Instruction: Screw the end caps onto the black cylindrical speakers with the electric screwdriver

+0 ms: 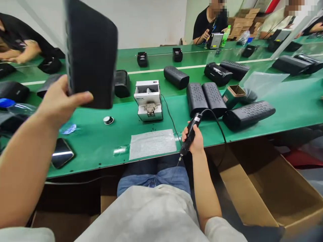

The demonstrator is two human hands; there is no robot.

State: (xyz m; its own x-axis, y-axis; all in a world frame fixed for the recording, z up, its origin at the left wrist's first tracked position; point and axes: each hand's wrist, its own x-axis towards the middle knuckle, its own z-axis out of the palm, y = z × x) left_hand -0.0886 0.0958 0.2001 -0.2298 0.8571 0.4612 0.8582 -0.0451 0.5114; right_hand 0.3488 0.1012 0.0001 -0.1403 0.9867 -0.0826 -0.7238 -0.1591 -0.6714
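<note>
My left hand (59,101) is closed on the lower end of a black speaker-like housing (92,57), raised upright above the table on the left. Its smooth dark face is toward me, and a dimpled side shows at its left edge. In my right hand (195,139) is a black corded electric screwdriver (191,134), held at the table's front edge. The bit slants down and left over my lap. A translucent white sheet (153,144) lies on the green table (106,141) just left of the screwdriver. Behind the sheet stands a white screw dispenser (148,104).
Several black housings, among them one at the right (248,115), lie on the table. A phone (62,153) and a round metallic part (108,120) lie at left. An open carton (280,188) is below right. A co-worker (205,25) sits across.
</note>
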